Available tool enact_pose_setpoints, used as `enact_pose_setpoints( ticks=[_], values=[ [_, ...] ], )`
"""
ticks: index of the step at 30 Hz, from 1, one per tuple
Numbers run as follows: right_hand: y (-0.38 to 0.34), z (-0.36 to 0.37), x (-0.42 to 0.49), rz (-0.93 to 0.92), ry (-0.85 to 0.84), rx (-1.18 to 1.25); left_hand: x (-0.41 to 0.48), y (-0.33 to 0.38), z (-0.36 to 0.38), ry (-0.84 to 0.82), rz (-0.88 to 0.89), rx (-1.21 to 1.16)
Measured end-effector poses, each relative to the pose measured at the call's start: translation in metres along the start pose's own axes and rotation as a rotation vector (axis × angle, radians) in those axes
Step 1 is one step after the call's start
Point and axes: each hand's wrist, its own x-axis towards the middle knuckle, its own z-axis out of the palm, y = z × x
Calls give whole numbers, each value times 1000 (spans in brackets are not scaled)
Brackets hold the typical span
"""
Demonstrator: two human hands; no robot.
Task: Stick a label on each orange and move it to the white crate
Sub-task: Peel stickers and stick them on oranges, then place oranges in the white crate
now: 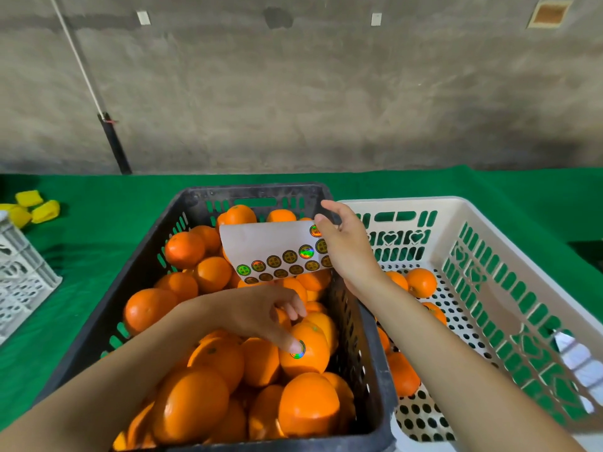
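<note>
Head view: our left hand [261, 318] reaches down into the black crate [254, 190], its grip curled round one orange [315, 362], thumb pressing a shiny round label [301, 353] onto it. Our right hand [346, 246] pinches one label sheet [261, 243] above that crate. We count five oranges [421, 282] showing in the white crate [408, 201].

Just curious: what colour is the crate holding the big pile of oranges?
It is a black slotted plastic crate, seen best in the head view.
</note>
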Motion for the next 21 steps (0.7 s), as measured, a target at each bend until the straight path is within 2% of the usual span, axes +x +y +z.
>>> enact_pose_setpoints(
  ticks=[2,7,12,15,19,21],
  values=[
    [0,0,0,7,2,3,1,-1,4,-95,-36,28],
    [1,0,-2,1,-15,8,9,-2,13,-191,-95,-14],
    [2,0,-1,-21,-42,-4,10,1,14,-172,-101,-22],
    [1,-1,0,-32,-40,-9,0,10,-2,-126,-29,-79],
    [0,-4,0,-93,40,-52,-24,19,-33,-3,213,-441],
    [-1,-3,-3,-87,21,-66,-35,24,-36,153,287,-586]
  ],
)
